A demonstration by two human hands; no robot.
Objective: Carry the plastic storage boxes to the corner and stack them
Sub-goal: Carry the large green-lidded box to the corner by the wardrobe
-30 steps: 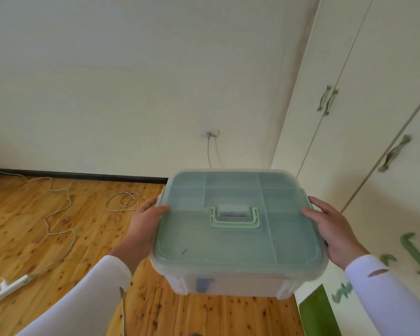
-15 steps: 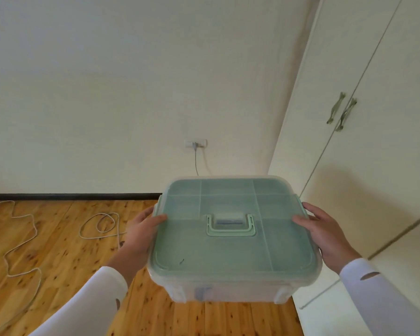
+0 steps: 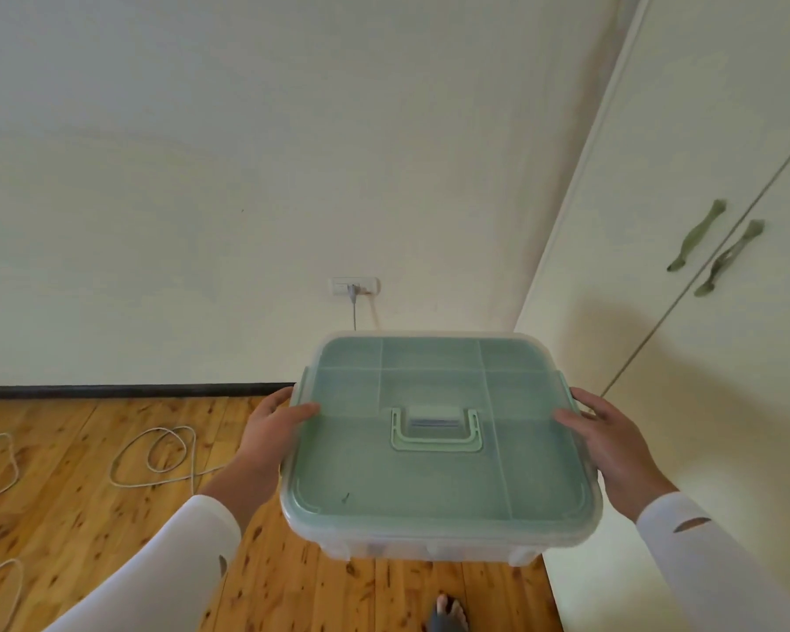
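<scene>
I carry a clear plastic storage box (image 3: 439, 449) with a pale green lid and a folded green handle, held level in the air in front of me. My left hand (image 3: 270, 435) grips its left side, thumb lying on the lid's edge. My right hand (image 3: 612, 444) grips the right side the same way. The fingers of both hands are hidden under the rim. The room corner lies just beyond the box, where the wall meets the wardrobe.
A white wardrobe (image 3: 685, 266) with green handles fills the right side. A wall socket (image 3: 354, 286) with a plugged cable sits above the box. A white cable (image 3: 156, 453) loops over the wooden floor at left. My foot (image 3: 445, 618) shows at the bottom.
The view has swung right and up towards the corner. The socket and wardrobe look closer. The box stays held between both hands in the same grip.
</scene>
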